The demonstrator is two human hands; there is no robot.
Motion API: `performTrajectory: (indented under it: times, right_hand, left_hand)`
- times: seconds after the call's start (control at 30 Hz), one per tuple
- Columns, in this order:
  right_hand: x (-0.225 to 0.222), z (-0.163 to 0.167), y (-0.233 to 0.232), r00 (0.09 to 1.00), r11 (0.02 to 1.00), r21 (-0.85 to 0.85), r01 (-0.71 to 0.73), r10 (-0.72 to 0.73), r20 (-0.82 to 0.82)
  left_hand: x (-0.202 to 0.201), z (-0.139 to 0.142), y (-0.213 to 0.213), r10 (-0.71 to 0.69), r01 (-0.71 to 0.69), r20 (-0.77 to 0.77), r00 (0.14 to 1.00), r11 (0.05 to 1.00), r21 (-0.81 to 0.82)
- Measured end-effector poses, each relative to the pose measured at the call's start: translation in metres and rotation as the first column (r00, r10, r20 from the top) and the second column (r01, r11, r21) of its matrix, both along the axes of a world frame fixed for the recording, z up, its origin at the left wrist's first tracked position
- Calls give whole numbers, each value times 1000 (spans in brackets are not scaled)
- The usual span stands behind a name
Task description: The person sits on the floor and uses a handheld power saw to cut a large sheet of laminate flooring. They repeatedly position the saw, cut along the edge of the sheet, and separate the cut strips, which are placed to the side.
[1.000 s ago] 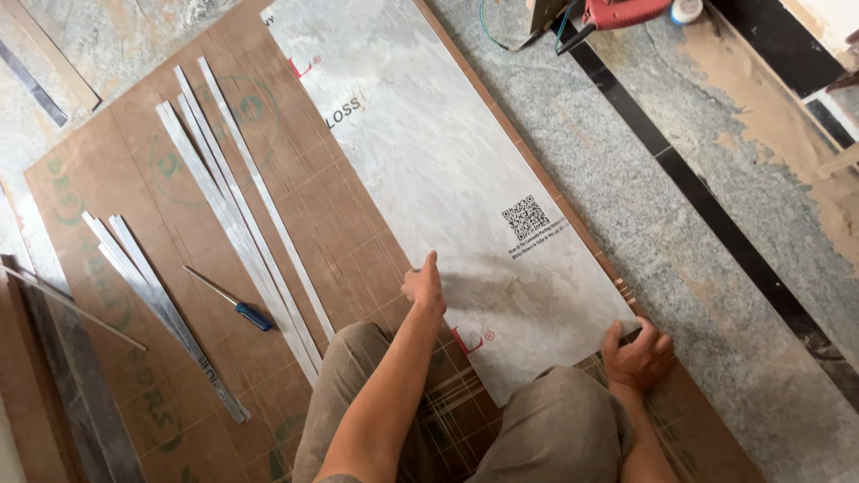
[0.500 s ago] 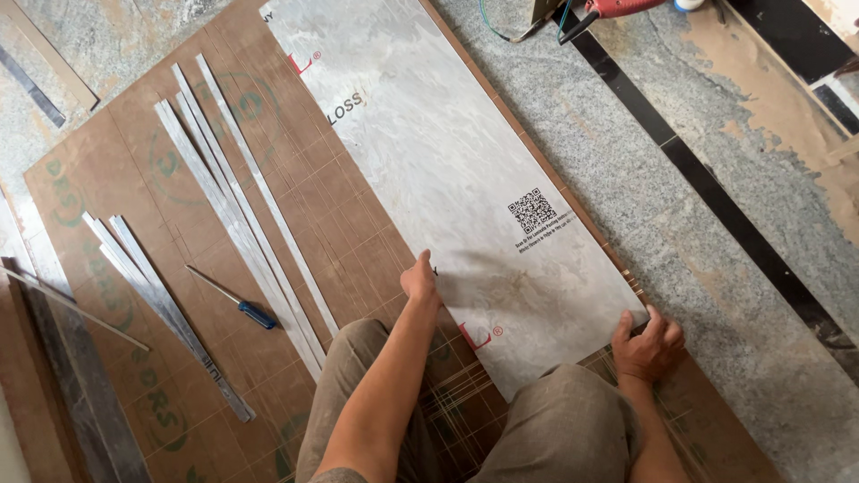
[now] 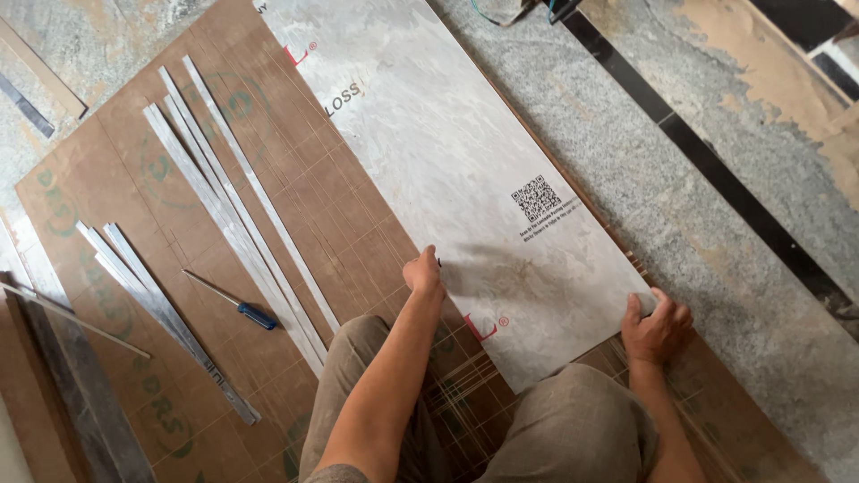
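The person squatted on the floor over a big pale tile (image 3: 447, 152) with a grey marble look. The tile lay flat on a brown cardboard sheet (image 3: 116, 179), with its long side running away from the person.

The left hand (image 3: 422, 273) was on the near left edge of the tile. Its fingers were curled shut, and a small dark tip poked out of them, maybe a pen; what it was could not be told for sure. The right hand (image 3: 658, 324) was clamped on the near right corner of the tile, fingers wrapped over the edge.

It looked like the step of holding the tile steady and marking or lining up its near end. The next move would likely need the right hand to keep the corner from sliding while the left hand worked along the edge.

Left of the tile, long thin cut tile strips (image 3: 237, 224) lay side by side on the cardboard. A blue-handled screwdriver (image 3: 234, 302) lay near them, well apart from both hands.
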State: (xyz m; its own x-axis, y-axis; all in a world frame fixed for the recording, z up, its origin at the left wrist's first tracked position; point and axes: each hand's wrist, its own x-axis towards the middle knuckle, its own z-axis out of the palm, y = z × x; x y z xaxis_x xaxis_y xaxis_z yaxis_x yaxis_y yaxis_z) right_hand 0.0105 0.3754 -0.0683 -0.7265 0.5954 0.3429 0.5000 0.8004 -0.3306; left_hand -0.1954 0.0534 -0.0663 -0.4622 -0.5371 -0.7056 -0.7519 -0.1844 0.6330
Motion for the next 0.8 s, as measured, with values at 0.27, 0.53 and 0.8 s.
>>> performTrajectory:
  times: [0.27,0.53,0.8]
  right_hand:
    - [-3,-10,8,996,999,-31,41,-39,77]
    - [-15,-18,13,997,997,33,75,-74,-21]
    - [-17,-3,19,988,989,-23,143,-142,69]
  left_hand:
    - [16,-7,13,-212,196,-26,977,940,-280]
    - [17,-15,21,-293,278,10,956,895,-350]
    - [31,-51,20,-500,334,-55,864,652,-680]
